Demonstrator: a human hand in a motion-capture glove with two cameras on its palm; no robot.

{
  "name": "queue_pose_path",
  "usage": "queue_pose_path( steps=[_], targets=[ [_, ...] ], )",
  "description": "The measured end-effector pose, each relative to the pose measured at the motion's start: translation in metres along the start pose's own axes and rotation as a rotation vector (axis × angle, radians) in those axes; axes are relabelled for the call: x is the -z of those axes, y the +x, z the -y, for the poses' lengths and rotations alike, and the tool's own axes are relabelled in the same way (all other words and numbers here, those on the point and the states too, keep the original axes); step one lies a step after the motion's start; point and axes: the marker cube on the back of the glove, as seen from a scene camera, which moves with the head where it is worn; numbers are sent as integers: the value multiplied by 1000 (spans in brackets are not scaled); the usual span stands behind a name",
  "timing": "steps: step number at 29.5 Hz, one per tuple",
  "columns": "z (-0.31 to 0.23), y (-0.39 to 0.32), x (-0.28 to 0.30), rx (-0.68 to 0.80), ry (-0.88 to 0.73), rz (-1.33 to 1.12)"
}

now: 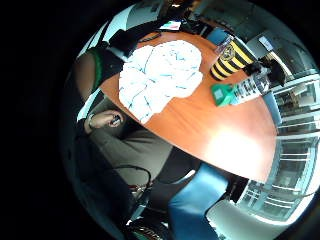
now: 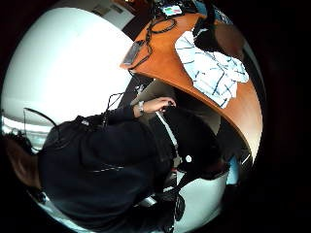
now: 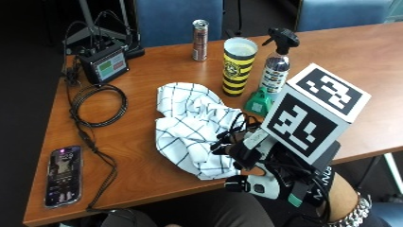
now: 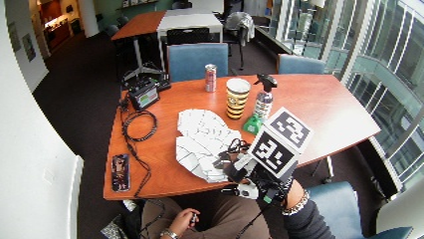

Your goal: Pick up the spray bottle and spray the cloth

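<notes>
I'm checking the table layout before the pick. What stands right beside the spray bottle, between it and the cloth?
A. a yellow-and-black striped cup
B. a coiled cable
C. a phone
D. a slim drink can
A: in the outside view the yellow-and-black striped cup stands just beside the spray bottle, with the cloth on the cup's other side.

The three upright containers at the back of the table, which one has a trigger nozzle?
The silver spray bottle with the black trigger head; the yellow-and-black striped cup and slim metal can have none.

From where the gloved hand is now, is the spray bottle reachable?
Probably yes. The gloved right hand is at the table's near edge over the cloth; the spray bottle stands upright beyond, with only a small green object near its base.
</notes>
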Motion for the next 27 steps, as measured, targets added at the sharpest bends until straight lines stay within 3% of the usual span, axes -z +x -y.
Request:
queue_pose_path(
  steps=[27],
  targets=[
    [31,15,12,6,-1,-36]
  ],
)
